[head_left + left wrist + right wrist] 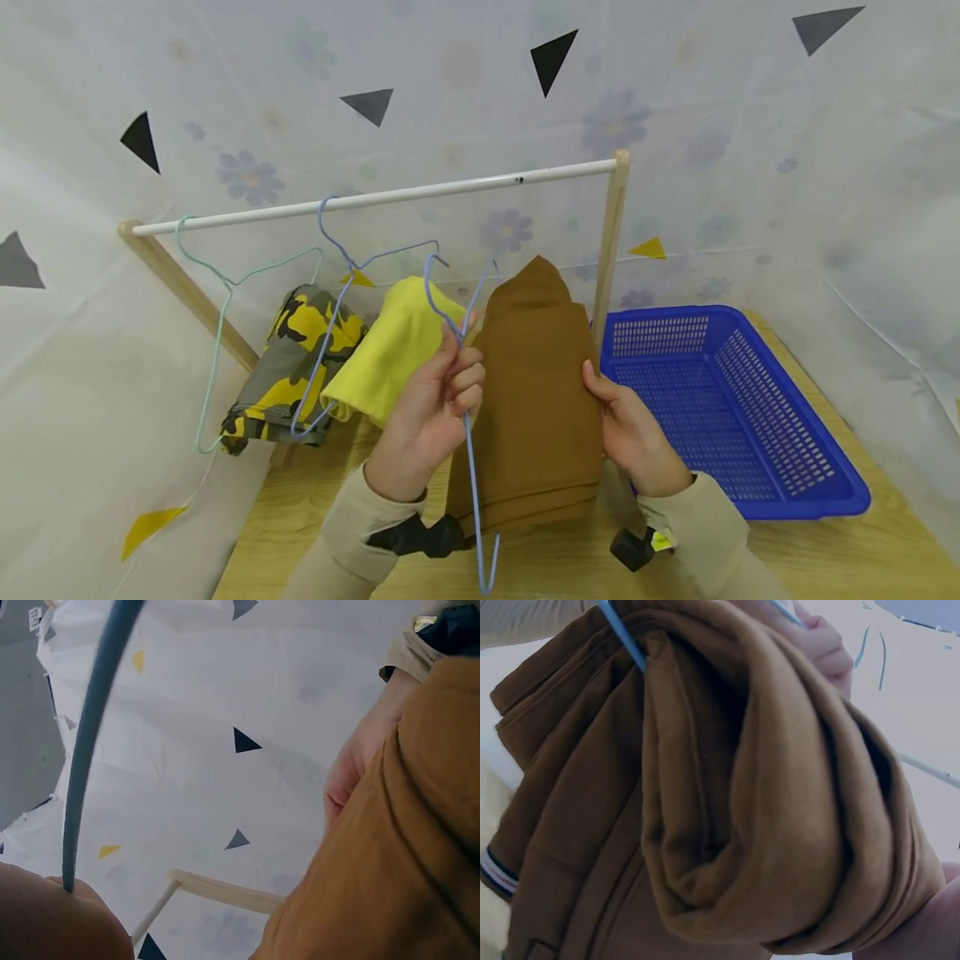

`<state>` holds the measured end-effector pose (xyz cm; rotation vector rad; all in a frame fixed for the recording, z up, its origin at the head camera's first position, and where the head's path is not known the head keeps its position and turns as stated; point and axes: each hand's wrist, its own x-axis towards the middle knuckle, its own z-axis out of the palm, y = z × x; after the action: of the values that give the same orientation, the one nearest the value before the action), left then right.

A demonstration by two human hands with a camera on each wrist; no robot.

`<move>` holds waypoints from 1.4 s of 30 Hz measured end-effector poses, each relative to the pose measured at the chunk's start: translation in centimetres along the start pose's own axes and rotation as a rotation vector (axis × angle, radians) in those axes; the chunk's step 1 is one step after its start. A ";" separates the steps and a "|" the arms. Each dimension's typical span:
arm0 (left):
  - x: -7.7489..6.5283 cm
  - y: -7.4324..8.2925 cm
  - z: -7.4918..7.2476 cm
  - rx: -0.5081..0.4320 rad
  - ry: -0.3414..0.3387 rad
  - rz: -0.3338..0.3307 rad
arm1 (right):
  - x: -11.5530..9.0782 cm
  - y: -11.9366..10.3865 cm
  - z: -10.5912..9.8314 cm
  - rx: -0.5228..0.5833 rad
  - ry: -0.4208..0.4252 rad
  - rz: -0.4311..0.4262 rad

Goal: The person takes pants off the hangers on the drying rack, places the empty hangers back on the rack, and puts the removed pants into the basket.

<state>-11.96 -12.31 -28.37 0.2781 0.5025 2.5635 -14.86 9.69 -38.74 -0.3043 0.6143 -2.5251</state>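
My left hand [435, 408] pinches a blue-purple hanger [471, 467] just below its hook, with the fingers curled. My right hand [637, 433] grips the right edge of a folded brown garment [536, 400], thumb in front and the other fingers hidden behind it. The hanger, seen nearly edge-on, has one end sticking out toward me past the cloth. In the right wrist view, the hanger's blue bar [622, 634] runs into the fold of the brown cloth [780, 787], which shows several layers and a striped trim. Brown cloth [382, 847] also fills the left wrist view's right side.
A white rail [465, 190] on wooden posts bears a green hanger [217, 350] and another blue-purple hanger [322, 358]. A camouflage garment [288, 358] and a yellow cloth [397, 350] hang there. At right, a blue basket [817, 417] stands on the wooden table [585, 567].
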 end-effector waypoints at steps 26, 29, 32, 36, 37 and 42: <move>-1.0 -1.8 -1.4 0.089 0.014 0.054 | -0.2 -0.8 4.1 -0.008 -0.054 -0.127; -1.3 -2.0 -1.7 0.070 0.001 0.053 | -0.5 -1.2 4.6 0.015 -0.084 -0.155; -1.4 -2.0 -2.1 0.025 0.013 0.049 | -0.7 -1.7 4.9 0.030 -0.121 -0.198; -1.4 -1.8 -2.7 -0.010 0.046 0.049 | -1.0 -2.7 5.0 0.073 -0.179 -0.234; -1.4 -1.8 -2.8 -0.012 0.055 0.050 | -1.0 -2.9 5.0 0.088 -0.192 -0.239; -1.2 -1.8 -3.4 -0.015 0.093 0.047 | -1.2 -3.5 5.1 0.114 -0.234 -0.241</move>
<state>-11.11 -12.45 -32.27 0.1681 0.5159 2.6344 -13.72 11.15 -32.72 -0.6552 0.3581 -2.6844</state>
